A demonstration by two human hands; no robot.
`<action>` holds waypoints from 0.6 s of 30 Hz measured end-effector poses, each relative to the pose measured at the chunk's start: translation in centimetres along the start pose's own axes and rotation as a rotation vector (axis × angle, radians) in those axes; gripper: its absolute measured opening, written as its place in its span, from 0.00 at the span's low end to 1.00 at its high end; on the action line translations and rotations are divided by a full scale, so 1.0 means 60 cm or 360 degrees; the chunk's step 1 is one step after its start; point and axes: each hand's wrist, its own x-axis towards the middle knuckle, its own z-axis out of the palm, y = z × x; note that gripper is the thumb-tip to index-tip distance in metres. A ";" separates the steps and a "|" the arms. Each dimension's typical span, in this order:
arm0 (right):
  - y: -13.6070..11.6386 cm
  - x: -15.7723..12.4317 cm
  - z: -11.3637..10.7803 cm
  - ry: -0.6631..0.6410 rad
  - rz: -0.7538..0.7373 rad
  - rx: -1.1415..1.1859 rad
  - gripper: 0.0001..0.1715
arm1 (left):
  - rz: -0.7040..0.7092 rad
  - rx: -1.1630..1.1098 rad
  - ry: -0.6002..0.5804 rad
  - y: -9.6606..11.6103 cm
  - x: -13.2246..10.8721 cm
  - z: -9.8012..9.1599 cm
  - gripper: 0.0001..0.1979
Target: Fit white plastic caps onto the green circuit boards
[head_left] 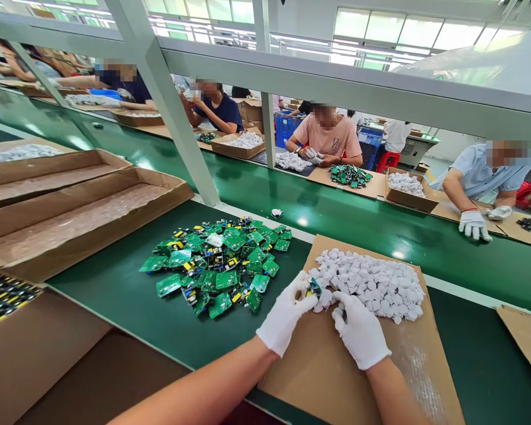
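Observation:
My left hand (291, 310), in a white glove, pinches a small green circuit board (314, 288) with components on it, held above the near left edge of a pile of white plastic pieces (376, 283). Beside it, my gloved right hand (358, 327) has its fingers curled down at the same edge of the pile. White pieces lie right at those fingertips; what sits between them, if anything, I cannot make out. Under the pile lies a flat cardboard sheet (327, 366). A heap of green circuit boards (221, 265) with yellow and black components rests left of my hands.
Long cardboard trays (84, 236) stand at the left, above a box of dark and yellow parts (4, 298). A green conveyor belt (248, 195) runs beyond the bench, carrying one small white piece (277, 213). Grey frame bars (168, 112) cross ahead. Co-workers sit opposite.

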 end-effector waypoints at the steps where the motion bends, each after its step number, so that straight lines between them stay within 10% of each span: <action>1: 0.001 0.000 0.000 0.0029 -0.0009 0.0020 0.20 | -0.0016 -0.0004 0.0030 0.003 0.000 -0.005 0.10; 7: -0.014 0.010 0.011 0.0236 -0.0079 0.0145 0.20 | 0.0061 -0.0284 0.0398 0.042 0.021 -0.015 0.18; 18: -0.005 0.010 0.015 0.0013 -0.0102 0.0157 0.24 | -0.0404 -0.0925 -0.0437 0.045 0.057 0.060 0.17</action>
